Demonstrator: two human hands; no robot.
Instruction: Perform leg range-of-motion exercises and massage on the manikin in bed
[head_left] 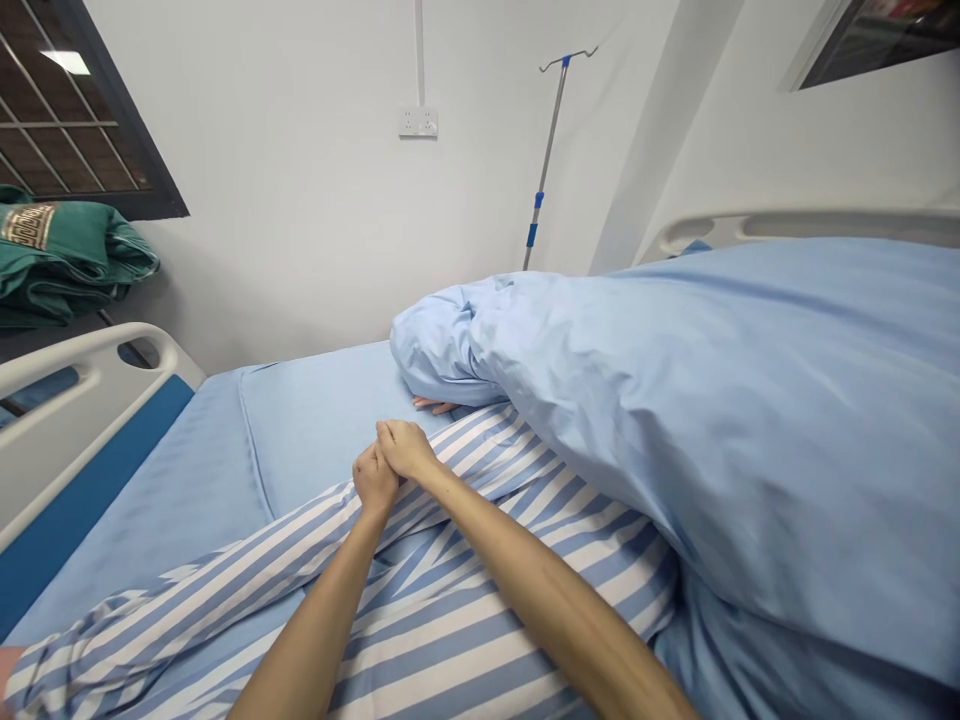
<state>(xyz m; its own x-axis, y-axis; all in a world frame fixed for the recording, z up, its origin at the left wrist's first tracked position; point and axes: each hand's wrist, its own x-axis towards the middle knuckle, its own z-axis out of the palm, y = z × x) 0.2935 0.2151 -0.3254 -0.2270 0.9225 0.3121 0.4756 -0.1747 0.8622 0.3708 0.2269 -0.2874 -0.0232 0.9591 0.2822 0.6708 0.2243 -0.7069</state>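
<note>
A person lies on the bed in blue-and-white striped trousers [510, 600]. My left hand [375, 478] and my right hand [406, 447] meet side by side on the thigh of the far trouser leg [292, 545], touching each other. Both have their fingers curled closed against the striped cloth; the fingertips are hidden on the far side. Just beyond my hands, the fingers of the lying person's hand [435, 405] show from under a light blue quilt [675, 380]. The quilt covers the upper body. At the lower left, part of a bare foot or ankle [9, 668] shows past the trouser cuff.
Light blue sheet [322, 410] covers the mattress. A white and blue bed end board [97, 410] rises at left, a pale headboard [817, 225] at right. An IV pole [551, 150] stands by the wall below a socket [418, 122]. Folded green cloth [75, 255] lies near the window.
</note>
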